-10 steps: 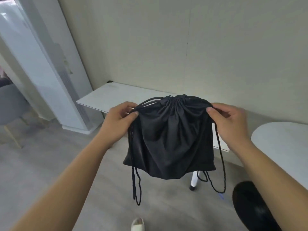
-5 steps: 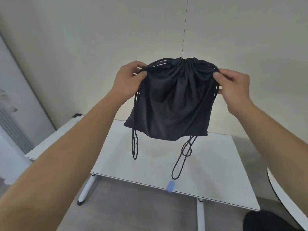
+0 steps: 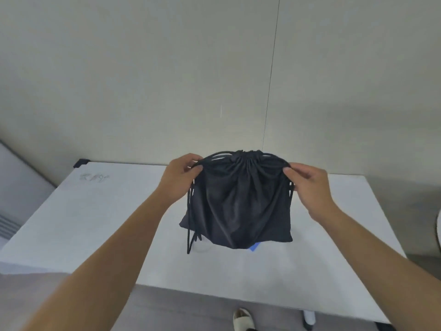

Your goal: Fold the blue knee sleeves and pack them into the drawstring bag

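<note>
A black drawstring bag [image 3: 238,206] hangs over the white table [image 3: 95,223], its mouth gathered shut at the top. My left hand [image 3: 181,174] pinches the bag's upper left corner and my right hand [image 3: 307,185] pinches the upper right corner. Black cords dangle down the bag's left side to the tabletop. A small blue tag or patch [image 3: 254,247] peeks out under the bag's bottom edge. No blue knee sleeves are visible; what the bag holds is hidden.
The table stands against a pale wall [image 3: 214,68]. A white unit [image 3: 14,199] is at the far left, a round tabletop edge [image 3: 438,230] at the far right. A white shoe [image 3: 243,318] shows below the table's front edge.
The bag came down from chest height to just above the tabletop, and I have stepped closer to the table. Both hands keep the same grip on the top corners.
</note>
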The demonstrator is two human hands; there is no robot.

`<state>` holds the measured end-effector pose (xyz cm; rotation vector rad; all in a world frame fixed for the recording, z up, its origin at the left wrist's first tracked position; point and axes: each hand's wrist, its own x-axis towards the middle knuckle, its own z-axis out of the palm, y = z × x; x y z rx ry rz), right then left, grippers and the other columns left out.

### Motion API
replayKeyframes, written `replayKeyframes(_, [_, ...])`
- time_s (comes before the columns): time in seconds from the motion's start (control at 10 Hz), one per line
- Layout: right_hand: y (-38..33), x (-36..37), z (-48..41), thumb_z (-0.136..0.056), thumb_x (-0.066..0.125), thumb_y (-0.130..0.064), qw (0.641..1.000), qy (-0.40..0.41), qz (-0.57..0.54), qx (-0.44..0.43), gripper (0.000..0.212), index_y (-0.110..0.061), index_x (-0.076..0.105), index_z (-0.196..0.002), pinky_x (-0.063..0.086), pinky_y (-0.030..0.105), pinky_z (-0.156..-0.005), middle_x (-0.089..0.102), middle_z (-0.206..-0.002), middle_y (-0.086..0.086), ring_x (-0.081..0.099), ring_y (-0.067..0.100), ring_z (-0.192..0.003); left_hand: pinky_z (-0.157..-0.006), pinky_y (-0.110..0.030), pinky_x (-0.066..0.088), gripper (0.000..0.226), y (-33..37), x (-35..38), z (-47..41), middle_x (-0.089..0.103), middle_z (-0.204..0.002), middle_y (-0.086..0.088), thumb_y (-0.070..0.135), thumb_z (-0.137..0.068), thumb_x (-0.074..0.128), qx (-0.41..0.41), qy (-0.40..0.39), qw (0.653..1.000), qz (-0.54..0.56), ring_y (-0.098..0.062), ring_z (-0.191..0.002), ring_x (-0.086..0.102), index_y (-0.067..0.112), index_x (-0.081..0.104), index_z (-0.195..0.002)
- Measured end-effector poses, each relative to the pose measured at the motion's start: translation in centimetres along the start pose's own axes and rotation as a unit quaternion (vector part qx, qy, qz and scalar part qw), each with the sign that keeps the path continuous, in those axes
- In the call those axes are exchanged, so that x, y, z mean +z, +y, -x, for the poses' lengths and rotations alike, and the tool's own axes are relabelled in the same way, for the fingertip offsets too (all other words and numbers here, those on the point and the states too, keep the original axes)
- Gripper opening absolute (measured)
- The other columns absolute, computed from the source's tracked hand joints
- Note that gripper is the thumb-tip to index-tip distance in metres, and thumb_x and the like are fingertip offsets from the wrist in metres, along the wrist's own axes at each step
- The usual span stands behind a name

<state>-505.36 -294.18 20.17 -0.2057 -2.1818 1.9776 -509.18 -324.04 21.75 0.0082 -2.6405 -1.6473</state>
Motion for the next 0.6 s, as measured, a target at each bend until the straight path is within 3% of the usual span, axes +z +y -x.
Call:
replayKeyframes(0.1, [5.1, 1.6, -1.0, -0.095, 0.063, -0.012, 0.998, -0.017, 0.046, 0.050, 0.026, -0.032, 0.079, -0.089, 0.057, 0.037, -0.085, 0.079, -0.086, -0.013, 0.072, 0.006, -0.080, -0.072, -0.046, 0.061, 0.019, -5.3, 2.1, -1.6, 0.073, -0.093, -0.003, 0.012, -0.095, 0.060, -0.063, -0.013, 0.998, -0.013, -0.030, -0.079, 0.068, 0.027, 0.071, -0.097])
replayKeyframes(0.2, [7.5, 2.8, -1.8, -0.096, 0.062, -0.018, 0.993, -0.025, 0.088, 0.074, 0.019, -0.025, 0.080, -0.099, 0.057, 0.037, -0.093, 0.079, -0.091, -0.010, 0.073, 0.009, -0.088, -0.072, -0.029, 0.055, 0.019, -7.8, 3.2, -2.6, 0.071, -0.092, 0.006, 0.015, -0.096, 0.058, -0.075, -0.022, 0.996, -0.032, -0.017, -0.081, 0.068, 0.029, 0.070, -0.099])
replayKeyframes(0.3, [7.9, 3.5, -2.5, -0.096, 0.064, -0.020, 0.990, -0.011, 0.115, 0.085, 0.016, -0.022, 0.079, -0.102, 0.057, 0.038, -0.094, 0.078, -0.093, -0.009, 0.073, 0.009, -0.089, -0.075, -0.024, 0.049, 0.019, -8.7, 3.1, -3.2, 0.071, -0.095, 0.009, 0.016, -0.096, 0.058, -0.066, -0.031, 0.997, -0.028, -0.011, -0.084, 0.067, 0.031, 0.069, -0.100])
replayKeyframes(0.4, [7.2, 4.1, -2.5, -0.094, 0.066, -0.022, 0.985, -0.009, 0.146, 0.095, 0.015, -0.024, 0.075, -0.106, 0.054, 0.036, -0.097, 0.076, -0.101, -0.009, 0.070, 0.013, -0.100, -0.086, -0.031, 0.053, 0.022, -9.3, 2.1, -3.6, 0.071, -0.103, 0.012, 0.017, -0.094, 0.061, -0.055, -0.057, 0.997, -0.023, -0.006, -0.094, 0.066, 0.034, 0.067, -0.107])
replayKeyframes(0.5, [5.8, 4.3, -0.7, -0.090, 0.069, -0.037, 0.972, -0.007, 0.198, 0.128, 0.046, -0.030, 0.058, -0.134, 0.042, 0.033, -0.105, 0.060, -0.131, -0.012, 0.055, 0.013, -0.125, -0.108, -0.033, 0.041, 0.045, -9.4, 0.7, -3.0, 0.056, -0.133, 0.016, 0.030, -0.092, 0.066, -0.044, -0.101, 0.994, -0.027, -0.005, -0.122, 0.052, 0.040, 0.053, -0.133])
replayKeyframes(0.6, [4.6, 4.9, 2.7, -0.090, 0.069, -0.043, 0.962, 0.021, 0.249, 0.112, 0.066, -0.034, 0.040, -0.149, 0.031, 0.033, -0.112, 0.041, -0.152, -0.010, 0.037, 0.012, -0.141, -0.114, -0.029, 0.025, 0.066, -9.6, -0.6, -1.7, 0.031, -0.150, 0.023, 0.041, -0.092, 0.065, -0.004, -0.142, 0.989, -0.041, 0.002, -0.137, 0.027, 0.043, 0.032, -0.149])
